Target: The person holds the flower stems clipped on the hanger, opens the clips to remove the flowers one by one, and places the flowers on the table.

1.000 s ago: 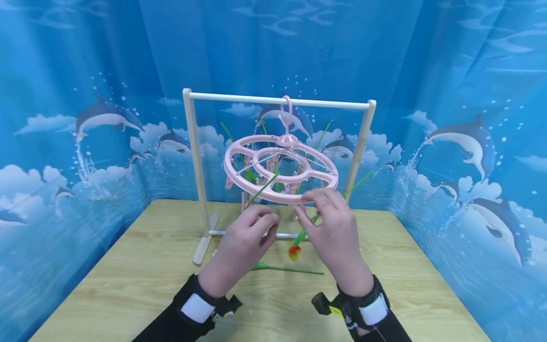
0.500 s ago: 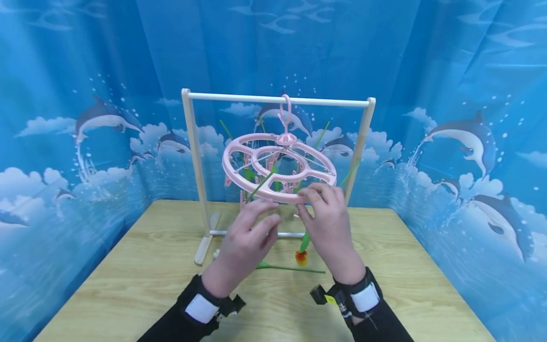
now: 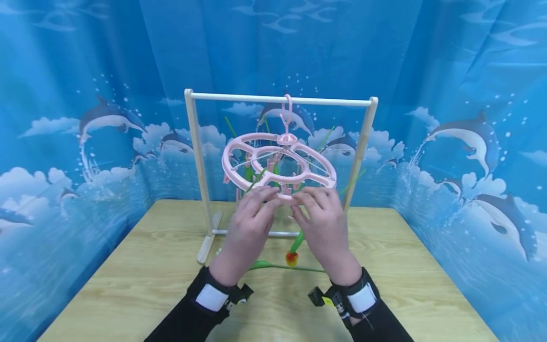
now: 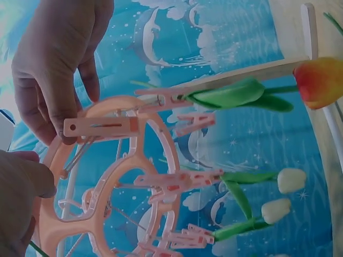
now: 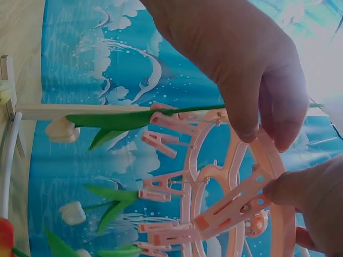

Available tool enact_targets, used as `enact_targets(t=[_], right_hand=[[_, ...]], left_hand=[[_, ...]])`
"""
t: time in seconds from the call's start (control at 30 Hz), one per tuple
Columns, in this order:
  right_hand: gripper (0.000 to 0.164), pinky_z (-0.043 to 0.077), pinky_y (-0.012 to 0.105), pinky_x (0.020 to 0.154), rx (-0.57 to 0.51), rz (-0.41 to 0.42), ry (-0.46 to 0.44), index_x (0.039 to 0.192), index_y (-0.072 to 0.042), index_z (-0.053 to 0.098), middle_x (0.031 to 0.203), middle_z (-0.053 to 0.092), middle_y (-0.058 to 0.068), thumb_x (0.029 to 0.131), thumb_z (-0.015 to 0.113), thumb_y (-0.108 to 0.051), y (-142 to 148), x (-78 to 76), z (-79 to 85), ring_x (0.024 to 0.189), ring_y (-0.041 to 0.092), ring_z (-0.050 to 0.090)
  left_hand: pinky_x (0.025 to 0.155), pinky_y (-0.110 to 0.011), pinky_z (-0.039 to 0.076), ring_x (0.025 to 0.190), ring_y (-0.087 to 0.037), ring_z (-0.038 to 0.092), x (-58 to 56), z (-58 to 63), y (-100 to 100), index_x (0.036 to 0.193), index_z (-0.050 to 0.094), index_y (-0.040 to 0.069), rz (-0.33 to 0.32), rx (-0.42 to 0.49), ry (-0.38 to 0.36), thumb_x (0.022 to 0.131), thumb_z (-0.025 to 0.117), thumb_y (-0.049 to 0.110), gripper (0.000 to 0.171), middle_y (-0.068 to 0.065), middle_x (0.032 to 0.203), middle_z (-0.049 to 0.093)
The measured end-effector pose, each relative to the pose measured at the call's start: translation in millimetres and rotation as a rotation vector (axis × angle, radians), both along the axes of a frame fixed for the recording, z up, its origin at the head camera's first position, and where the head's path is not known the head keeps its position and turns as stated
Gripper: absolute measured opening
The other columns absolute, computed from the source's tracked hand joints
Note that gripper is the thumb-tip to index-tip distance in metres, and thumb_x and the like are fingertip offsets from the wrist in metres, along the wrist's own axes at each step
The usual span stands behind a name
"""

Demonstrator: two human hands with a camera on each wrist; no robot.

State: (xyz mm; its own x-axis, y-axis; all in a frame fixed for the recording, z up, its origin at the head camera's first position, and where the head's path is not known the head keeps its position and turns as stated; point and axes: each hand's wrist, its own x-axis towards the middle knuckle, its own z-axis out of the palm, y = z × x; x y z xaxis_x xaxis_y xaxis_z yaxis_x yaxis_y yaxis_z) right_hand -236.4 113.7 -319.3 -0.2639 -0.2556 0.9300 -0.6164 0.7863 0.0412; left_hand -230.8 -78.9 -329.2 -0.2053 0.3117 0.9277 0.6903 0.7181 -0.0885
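Left hand (image 3: 249, 223): pinching near rim of round pink plastic hanger (image 3: 279, 178) | right hand (image 3: 325, 218): gripping that rim, further right, thumb against slotted pink peg (image 5: 231, 199) | hanger: hooked on pale wooden frame (image 3: 194, 147) | red-yellow tulip (image 3: 292, 259): bloom-down, near side, above wood-grain table (image 3: 393, 270)

Pink clip hanger (image 3: 282, 179) | round | hung from bar (image 3: 239, 97) | tulips (image 4: 292, 180) clipped below

The person's left forearm (image 3: 183, 319) and right forearm (image 3: 381, 320) slant forward and inward over the bench (image 3: 128, 285), toward its far edge. Backs upward, the left grip (image 3: 249, 225) and right grip (image 3: 326, 221) sit close but apart, fingers (image 3: 316, 197) bent, each thumb (image 5: 284, 187) underneath in a pinch.
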Motion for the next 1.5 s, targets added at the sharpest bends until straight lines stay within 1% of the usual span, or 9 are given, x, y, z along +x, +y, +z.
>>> enact_targets(t=[0.13, 0.23, 0.37, 0.53, 0.7, 0.87, 1.0, 1.27, 1.5], right_hand=[[0.03, 0.063, 0.044, 0.089, -0.001, 0.022, 0.01, 0.11, -0.006, 0.083, 0.112, 0.082, 0.012, 0.085, 0.096, -0.015, -2.1, 0.8, -0.3, 0.103, 0.034, 0.07], [0.03, 0.062, 0.045, 0.09, -0.005, 0.028, 0.005, 0.112, -0.005, 0.083, 0.114, 0.082, 0.013, 0.086, 0.095, -0.014, -2.0, 1.5, -0.6, 0.105, 0.035, 0.07], [0.026, 0.06, 0.049, 0.095, -0.026, 0.004, 0.006, 0.114, -0.004, 0.08, 0.114, 0.08, 0.014, 0.089, 0.09, -0.005, 2.7, -0.2, 1.1, 0.107, 0.036, 0.07], [0.021, 0.061, 0.05, 0.094, -0.064, -0.008, 0.035, 0.11, -0.004, 0.08, 0.111, 0.079, 0.014, 0.09, 0.085, 0.001, 7.8, -2.2, 4.0, 0.105, 0.039, 0.069], [0.018, 0.062, 0.048, 0.093, -0.063, 0.002, 0.101, 0.106, -0.004, 0.083, 0.109, 0.082, 0.014, 0.09, 0.088, -0.003, 5.0, -1.9, 6.7, 0.104, 0.038, 0.071], [0.017, 0.063, 0.048, 0.092, -0.044, 0.024, 0.142, 0.104, -0.006, 0.084, 0.107, 0.085, 0.013, 0.088, 0.09, -0.004, -0.3, 2.4, 5.6, 0.102, 0.036, 0.074], [0.018, 0.063, 0.047, 0.092, -0.033, 0.039, 0.146, 0.104, -0.006, 0.085, 0.106, 0.085, 0.011, 0.087, 0.09, -0.002, -3.2, 6.0, 4.1, 0.101, 0.034, 0.075], [0.023, 0.061, 0.049, 0.098, -0.03, 0.045, 0.098, 0.108, -0.004, 0.083, 0.109, 0.083, 0.013, 0.086, 0.089, 0.001, -2.4, 5.3, 1.3, 0.104, 0.036, 0.071], [0.03, 0.061, 0.052, 0.097, -0.081, -0.011, 0.069, 0.113, 0.0, 0.077, 0.115, 0.078, 0.019, 0.085, 0.082, 0.008, 5.4, -0.1, 0.7, 0.111, 0.042, 0.066]], left_hand=[[0.112, -0.038, 0.06, 0.121, -0.027, 0.074, -3.6, 1.6, -2.3, 0.116, 0.079, 0.008, 0.063, -0.01, 0.038, 0.093, 0.084, 0.001, 0.025, -0.009, 0.124, 0.082], [0.109, -0.039, 0.061, 0.117, -0.027, 0.074, -3.8, 1.9, -5.6, 0.115, 0.079, 0.008, 0.071, -0.011, 0.048, 0.092, 0.084, -0.001, 0.025, -0.009, 0.121, 0.083], [0.11, -0.042, 0.061, 0.119, -0.029, 0.072, -3.7, 3.0, -12.7, 0.115, 0.078, 0.008, 0.061, 0.011, 0.04, 0.093, 0.08, -0.006, 0.027, -0.009, 0.122, 0.081], [0.11, -0.042, 0.062, 0.121, -0.03, 0.071, -5.6, 6.3, -19.4, 0.117, 0.078, 0.009, 0.066, 0.04, 0.033, 0.092, 0.076, -0.01, 0.031, -0.01, 0.125, 0.08], [0.115, -0.044, 0.059, 0.126, -0.032, 0.07, -5.8, 11.5, -14.9, 0.122, 0.08, 0.012, 0.099, 0.029, 0.036, 0.093, 0.081, -0.002, 0.032, -0.008, 0.129, 0.08], [0.119, -0.052, 0.055, 0.131, -0.034, 0.067, -0.2, 9.3, -10.7, 0.124, 0.08, 0.016, 0.136, 0.01, -0.014, 0.094, 0.085, 0.007, 0.033, -0.009, 0.133, 0.078], [0.12, -0.056, 0.054, 0.132, -0.036, 0.066, 2.7, 5.3, -10.4, 0.124, 0.08, 0.016, 0.125, 0.026, -0.046, 0.092, 0.087, 0.006, 0.034, -0.011, 0.134, 0.076], [0.106, -0.045, 0.064, 0.125, -0.034, 0.067, -0.1, 3.9, -19.7, 0.123, 0.08, 0.015, 0.103, 0.063, -0.086, 0.092, 0.085, 0.001, 0.034, -0.013, 0.133, 0.074], [0.111, -0.049, 0.061, 0.128, -0.037, 0.065, -4.8, 8.7, -29.4, 0.12, 0.08, 0.011, 0.087, 0.112, -0.096, 0.094, 0.081, -0.001, 0.028, -0.014, 0.13, 0.073]])
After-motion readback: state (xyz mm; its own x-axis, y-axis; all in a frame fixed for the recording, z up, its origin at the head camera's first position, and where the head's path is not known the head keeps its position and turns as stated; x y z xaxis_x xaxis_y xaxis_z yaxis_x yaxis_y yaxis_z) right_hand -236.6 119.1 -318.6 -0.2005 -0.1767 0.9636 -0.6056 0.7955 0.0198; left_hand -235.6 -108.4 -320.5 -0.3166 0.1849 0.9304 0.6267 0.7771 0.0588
